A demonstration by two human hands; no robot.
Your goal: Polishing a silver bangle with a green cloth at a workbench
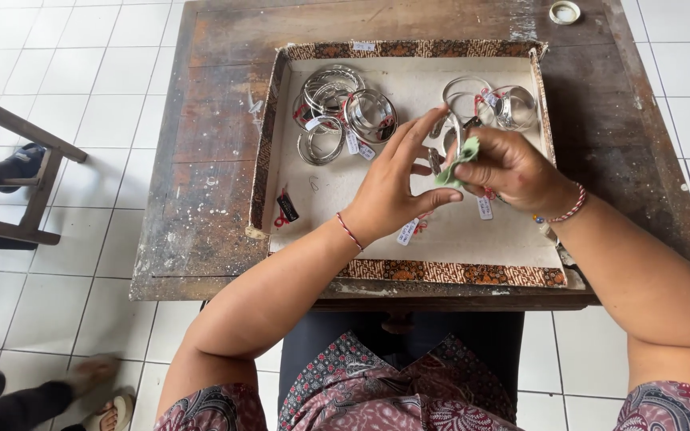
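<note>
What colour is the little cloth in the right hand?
Light green; the cloth, pinched in the right hand, shows in the head view.

Both hands close together, left hand fingers spread, right hand fingers pinched.

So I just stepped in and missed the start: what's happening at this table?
A seated person works over a shallow patterned tray on a worn wooden table. The right hand pinches a small green cloth against a silver bangle, while the left hand steadies it with its fingertips. More tagged silver bangles lie piled in the tray, and a small black tag lies apart from them.
</note>
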